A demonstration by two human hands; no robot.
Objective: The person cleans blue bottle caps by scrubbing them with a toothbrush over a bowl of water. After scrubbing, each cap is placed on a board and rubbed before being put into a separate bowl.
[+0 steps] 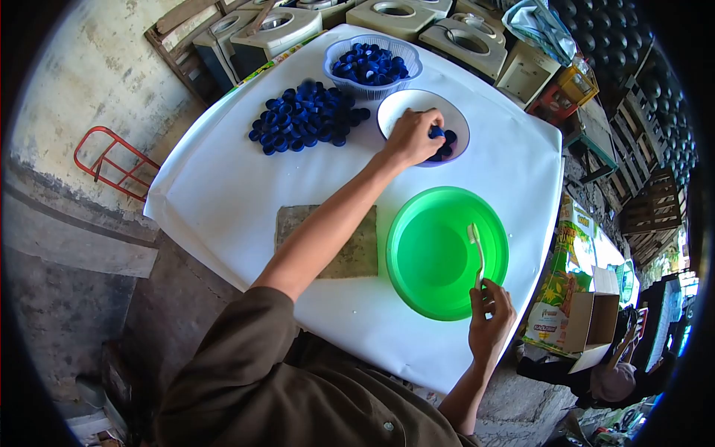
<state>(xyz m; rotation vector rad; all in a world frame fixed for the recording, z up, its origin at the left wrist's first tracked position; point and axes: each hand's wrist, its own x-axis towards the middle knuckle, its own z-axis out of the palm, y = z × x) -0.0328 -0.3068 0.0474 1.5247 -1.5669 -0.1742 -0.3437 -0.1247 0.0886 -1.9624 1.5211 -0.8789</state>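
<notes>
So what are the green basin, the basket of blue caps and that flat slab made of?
The green basin looks like smooth plastic, going by its even colour and soft sheen. The basket seems thin plastic too, slightly see-through with ribbed sides. The slab is less certain: its matt, blotchy grey-brown face suggests concrete or stone, though weathered board is possible.

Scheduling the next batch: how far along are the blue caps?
Mid-job, likely. Done: unclear; the loose heap of round blue plastic caps or those in the lilac plastic basket could be finished. In hand: one cap, left hand; white toothbrush, right hand. Remaining: probably the caps in the round white bowl.
</notes>
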